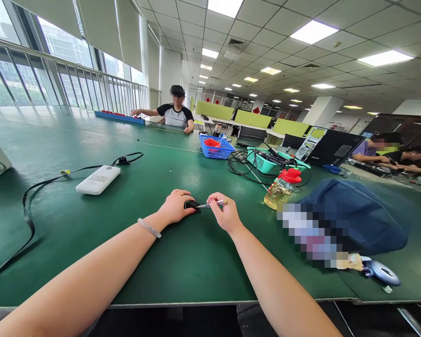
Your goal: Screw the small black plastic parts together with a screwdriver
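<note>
On the green table, my left hand [176, 206] is closed around a small black part [192, 204], whose exact kind I cannot make out. My right hand [224, 213] grips a screwdriver [217, 202] between thumb and fingers. Its handle looks clear with a yellowish end, and the thin metal shaft points left. The shaft's tip meets the black part or lies just over it; the exact contact is too small to tell. A pale bangle [149, 228] circles my left wrist.
Left of my hands lie a white power bank [98, 179] and a black strap [30, 220]. To the right stand a red-lidded bottle [279, 192], a navy bag [354, 215], a blue basket [215, 152] and a teal basket [259, 164] with cables. Another person [175, 112] sits across.
</note>
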The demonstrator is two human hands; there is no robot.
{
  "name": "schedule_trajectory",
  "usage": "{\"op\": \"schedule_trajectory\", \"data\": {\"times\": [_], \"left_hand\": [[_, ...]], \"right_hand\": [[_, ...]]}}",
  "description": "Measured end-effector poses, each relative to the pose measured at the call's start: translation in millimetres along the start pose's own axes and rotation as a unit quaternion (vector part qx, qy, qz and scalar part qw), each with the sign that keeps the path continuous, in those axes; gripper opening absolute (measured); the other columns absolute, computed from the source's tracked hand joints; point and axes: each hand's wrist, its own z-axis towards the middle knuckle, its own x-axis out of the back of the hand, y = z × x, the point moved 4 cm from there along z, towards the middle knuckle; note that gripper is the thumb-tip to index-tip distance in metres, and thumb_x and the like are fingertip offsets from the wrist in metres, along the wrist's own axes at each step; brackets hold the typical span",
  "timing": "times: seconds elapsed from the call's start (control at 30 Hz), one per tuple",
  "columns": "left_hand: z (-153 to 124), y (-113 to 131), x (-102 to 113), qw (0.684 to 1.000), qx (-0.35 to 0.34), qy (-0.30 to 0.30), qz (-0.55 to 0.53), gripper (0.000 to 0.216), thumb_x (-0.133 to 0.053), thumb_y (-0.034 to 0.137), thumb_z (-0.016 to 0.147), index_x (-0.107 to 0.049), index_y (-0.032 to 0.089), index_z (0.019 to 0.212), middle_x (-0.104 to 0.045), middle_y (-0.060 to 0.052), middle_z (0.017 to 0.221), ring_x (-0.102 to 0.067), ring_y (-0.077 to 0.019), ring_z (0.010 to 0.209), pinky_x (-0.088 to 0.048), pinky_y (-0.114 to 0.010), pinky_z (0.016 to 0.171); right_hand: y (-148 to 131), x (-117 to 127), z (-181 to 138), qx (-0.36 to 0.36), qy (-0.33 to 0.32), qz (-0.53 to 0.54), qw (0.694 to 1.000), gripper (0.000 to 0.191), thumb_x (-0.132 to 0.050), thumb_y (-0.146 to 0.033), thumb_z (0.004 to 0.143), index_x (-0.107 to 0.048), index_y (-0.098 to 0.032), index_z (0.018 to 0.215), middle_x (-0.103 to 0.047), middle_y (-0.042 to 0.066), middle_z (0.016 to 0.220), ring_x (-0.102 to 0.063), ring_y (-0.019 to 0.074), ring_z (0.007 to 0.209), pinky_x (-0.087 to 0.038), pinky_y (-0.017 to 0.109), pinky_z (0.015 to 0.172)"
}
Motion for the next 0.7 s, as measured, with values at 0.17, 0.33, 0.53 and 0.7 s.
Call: {"op": "schedule_trajectory", "data": {"times": [0.17,0.33,0.53,0.7], "left_hand": [[0,-1,-2,1.0,0.012,-0.006,0.006,0.035,-0.066,0.044,0.08,-0.071,0.029,0.111,-0.061,-0.005,0.131,-0.046,-0.0294,0.128,-0.038,-0.043,0.11],[1,-2,-3,1.0,0.002,0.004,0.011,0.034,-0.064,0.039,0.079,-0.071,0.029,0.111,-0.063,-0.004,0.129,-0.046,-0.029,0.126,-0.038,-0.043,0.11],[1,-4,-4,1.0,0.003,0.012,0.004,0.034,-0.063,0.036,0.077,-0.072,0.029,0.109,-0.064,-0.003,0.126,-0.047,-0.0292,0.125,-0.038,-0.043,0.11],[0,-4,-7,1.0,-0.006,0.014,0.005,0.035,-0.061,0.034,0.079,-0.07,0.027,0.112,-0.066,-0.004,0.123,-0.048,-0.0286,0.123,-0.039,-0.043,0.109]], "right_hand": [[-15,-8,-4,0.108,-0.062,-0.093,0.988,0.025,-0.046,-0.028,0.09,-0.063,-0.021,0.074,-0.064,0.002,0.069,-0.056,0.0143,0.061,-0.041,0.026,0.061],[-26,-40,-17,0.241,-0.18,-0.254,0.919,0.029,-0.05,-0.028,0.088,-0.062,-0.02,0.064,-0.06,0.001,0.059,-0.051,0.0138,0.054,-0.034,0.028,0.055],[-25,-69,-27,0.305,-0.247,-0.323,0.861,0.03,-0.054,-0.033,0.089,-0.065,-0.019,0.065,-0.061,0.003,0.06,-0.054,0.0165,0.058,-0.034,0.029,0.057],[-25,-58,-22,0.25,-0.214,-0.282,0.901,0.028,-0.056,-0.031,0.086,-0.062,-0.019,0.062,-0.058,0.001,0.058,-0.051,0.0135,0.054,-0.032,0.027,0.055]]}}
